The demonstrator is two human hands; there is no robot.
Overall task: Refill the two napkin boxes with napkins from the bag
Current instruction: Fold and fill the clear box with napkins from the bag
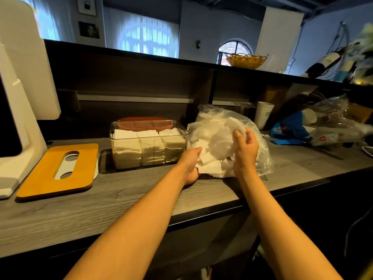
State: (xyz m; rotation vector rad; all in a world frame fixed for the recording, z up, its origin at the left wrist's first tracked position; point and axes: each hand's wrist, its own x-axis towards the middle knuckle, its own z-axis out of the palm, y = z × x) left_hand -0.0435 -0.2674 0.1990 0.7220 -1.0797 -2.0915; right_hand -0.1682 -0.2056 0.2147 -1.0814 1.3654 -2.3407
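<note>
Two bare forearms reach over the grey wood-grain counter [125, 190], which runs the full width of the view under a dark shelf unit. At far left stands a white appliance [22, 81]. Just beside its base lies a flat napkin box with a yellow slotted lid [58, 170], lid closed, white paper visible through the slot. To its right, apart from it, stands the clear napkin box [148, 146], lid off, holding three upright stacks of white napkins that reach near the rim; an orange container [145, 123] stands directly behind it. Just right of the clear box, touching or nearly touching its side, sits the clear plastic bag [224, 138], mouth open toward the person, filled with loose white napkins [212, 156].

Left hand [190, 162]: low at the bag mouth, fingers curled under a bundle of napkins, gripping it from below and from the left. Right hand [245, 148]: higher, fingers bent around crumpled napkins and bag film at the top right of the opening, thumb [239, 138] pressed into the paper. The held napkins lie between the two hands, inside the bag mouth.

Further right: a white paper cup [263, 114] behind the bag and a blue-and-clear wrapper pile [306, 126].
</note>
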